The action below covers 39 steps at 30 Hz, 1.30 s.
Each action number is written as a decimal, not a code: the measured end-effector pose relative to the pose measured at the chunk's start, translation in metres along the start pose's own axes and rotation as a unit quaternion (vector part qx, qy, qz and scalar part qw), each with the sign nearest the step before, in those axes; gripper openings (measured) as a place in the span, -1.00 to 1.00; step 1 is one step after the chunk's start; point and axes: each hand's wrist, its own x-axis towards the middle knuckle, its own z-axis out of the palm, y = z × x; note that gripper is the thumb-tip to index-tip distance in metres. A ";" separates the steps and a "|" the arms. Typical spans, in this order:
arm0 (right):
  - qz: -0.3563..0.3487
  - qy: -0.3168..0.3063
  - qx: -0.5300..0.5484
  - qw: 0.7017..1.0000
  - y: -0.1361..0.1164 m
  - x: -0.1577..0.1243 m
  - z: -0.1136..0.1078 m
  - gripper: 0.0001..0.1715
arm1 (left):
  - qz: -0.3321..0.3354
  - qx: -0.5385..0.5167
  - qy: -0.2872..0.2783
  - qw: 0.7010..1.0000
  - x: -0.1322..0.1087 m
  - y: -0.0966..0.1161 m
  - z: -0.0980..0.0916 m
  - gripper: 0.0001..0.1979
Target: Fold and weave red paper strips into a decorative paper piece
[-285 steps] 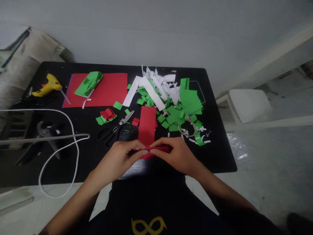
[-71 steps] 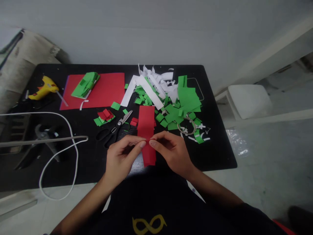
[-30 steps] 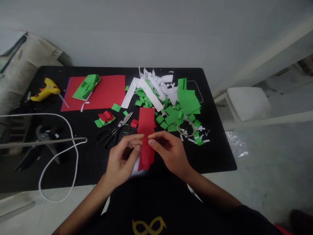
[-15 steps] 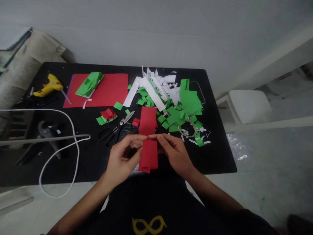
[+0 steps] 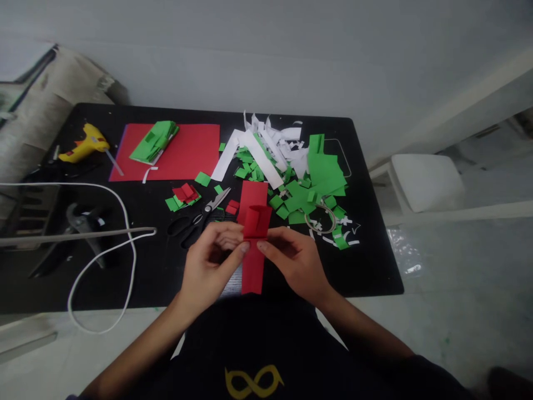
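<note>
Between my two hands is a folded red paper strip [image 5: 252, 269], its upper flap curling up into a loop near the fold. My left hand [image 5: 214, 261] pinches the strip's left edge, thumb on top at the crease. From the right side, my right hand [image 5: 293, 258] grips the same crease between thumb and fingers, some of which are hidden behind the paper. Black-handled scissors [image 5: 200, 219] lie partly open just beyond my left hand. Small red paper pieces [image 5: 232, 207] rest beside the strip.
Green paper pieces [image 5: 325, 172] and white paper strips [image 5: 262, 155] are heaped at the back right, near a roll of tape [image 5: 320, 219]. A yellow glue gun [image 5: 85, 144], a red sheet [image 5: 191, 150], pliers [image 5: 83, 228] and a white cable [image 5: 132, 250] occupy the left.
The red strip's folded flap has gone from lying toward me to standing up and curling away. Both thumbs have come down onto the crease.
</note>
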 end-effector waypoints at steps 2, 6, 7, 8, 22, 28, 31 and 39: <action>0.009 -0.001 0.003 1.000 -0.001 0.000 0.000 -0.83 | 0.019 -0.016 0.015 1.000 0.000 -0.001 0.000 -0.70; 0.019 -0.003 -0.005 1.000 -0.003 -0.001 0.000 -0.84 | 0.029 0.019 0.002 0.999 -0.001 -0.003 -0.001 -0.79; 0.022 -0.005 -0.008 1.000 -0.003 -0.001 0.000 -0.84 | 0.025 0.026 0.000 0.999 -0.001 -0.002 -0.001 -0.82; 0.026 -0.005 -0.011 1.000 -0.003 -0.001 0.000 -0.84 | 0.022 0.029 0.004 0.999 -0.001 -0.002 -0.001 -0.84; 0.043 -0.007 -0.001 0.999 -0.004 0.001 -0.003 -0.79 | -0.007 -0.010 0.021 1.000 -0.001 0.001 0.003 -0.82; 0.053 0.016 -0.040 0.998 -0.003 0.002 -0.006 -0.74 | -0.021 0.020 0.016 0.999 0.000 0.002 0.000 -0.86; 0.064 0.024 -0.029 0.997 -0.002 0.002 -0.005 -0.74 | -0.038 0.052 -0.029 0.997 0.002 0.004 -0.003 -0.89; 0.065 0.023 -0.043 0.997 -0.004 0.002 -0.004 -0.75 | -0.064 0.052 -0.090 0.992 0.005 0.007 -0.005 -0.83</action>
